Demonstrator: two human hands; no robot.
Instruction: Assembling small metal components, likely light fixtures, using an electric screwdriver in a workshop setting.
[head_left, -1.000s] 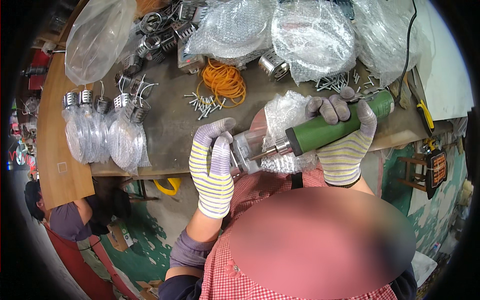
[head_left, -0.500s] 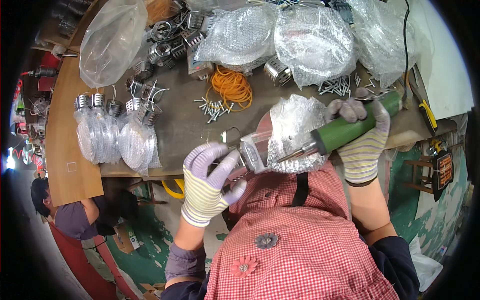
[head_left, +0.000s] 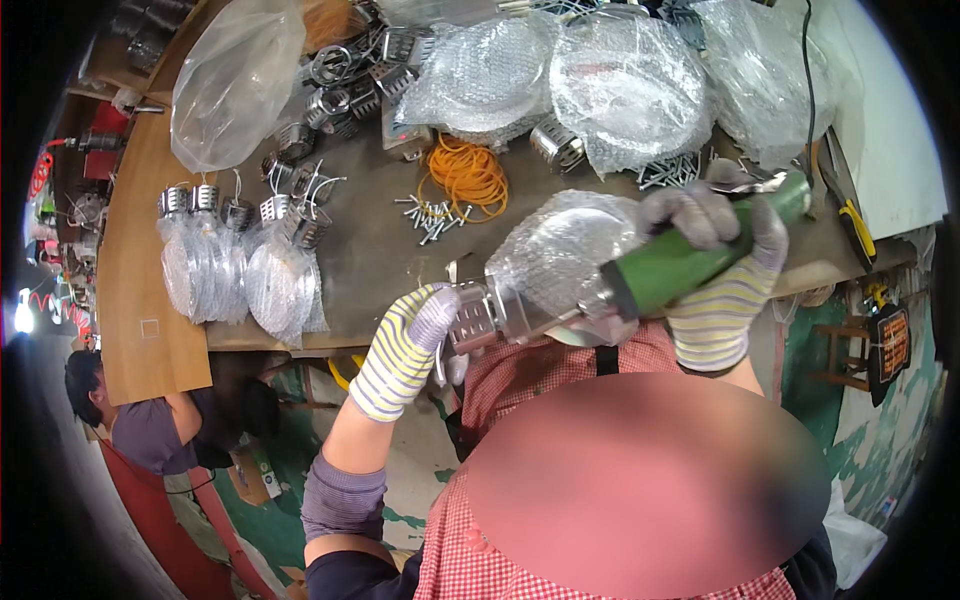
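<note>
My left hand (head_left: 402, 345), in a striped glove, is closed around the outer end of a slotted metal cylinder (head_left: 474, 320). The cylinder is joined to a round piece in bubble wrap (head_left: 560, 245) at the near table edge, against my apron. My right hand (head_left: 722, 300), gloved too, grips a green power screwdriver (head_left: 665, 272) from the right, its body slanting down to the left. The screwdriver's front end is over the cylinder's wrapped side; whether its tip touches a screw cannot be made out.
Several bubble-wrapped pieces with slotted cylinders (head_left: 203, 260) lie at left. Loose screws (head_left: 435, 215) and orange rubber bands (head_left: 468, 178) sit mid-table. Large bubble-wrapped discs (head_left: 635, 90) and loose slotted cylinders (head_left: 345, 95) fill the back. Yellow-handled pliers (head_left: 855, 225) lie at right. A co-worker (head_left: 150, 430) is at far left.
My left hand has gone from spread fingers to a grip on the cylinder. The wrapped piece has turned, and the screwdriver has shifted slightly left.
</note>
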